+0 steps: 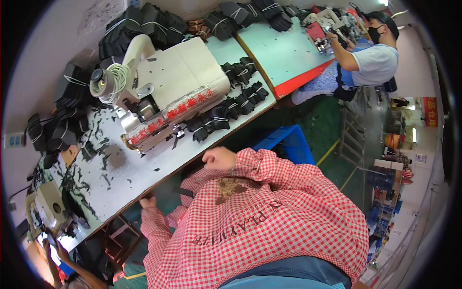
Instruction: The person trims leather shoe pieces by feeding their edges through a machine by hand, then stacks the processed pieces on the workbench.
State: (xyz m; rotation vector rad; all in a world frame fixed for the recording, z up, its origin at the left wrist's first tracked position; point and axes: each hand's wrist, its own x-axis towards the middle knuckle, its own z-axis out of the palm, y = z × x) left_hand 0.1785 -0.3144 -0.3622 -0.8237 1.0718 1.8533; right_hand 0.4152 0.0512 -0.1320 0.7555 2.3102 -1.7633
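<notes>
My right hand (220,158) is curled into a loose fist just off the table's front edge, with nothing showing in it. My left hand (148,202) is at the same edge farther left, its fingers mostly hidden. Both arms are in red-and-white checked sleeves. Beyond the hands stands a cream sewing-type machine (180,72) with red lettering along its front and a coil of pale cord (115,82) on its post. To its right lie several small tied bundles of black pieces (221,117), apart from my hands.
Black offcuts (103,154) litter the white table (144,176). Larger tied black stacks (122,31) line the wall. A blue crate (293,144) sits on the green floor beside me. One co-worker (370,62) works at the far right; another person's arms (72,262) reach a machine at lower left.
</notes>
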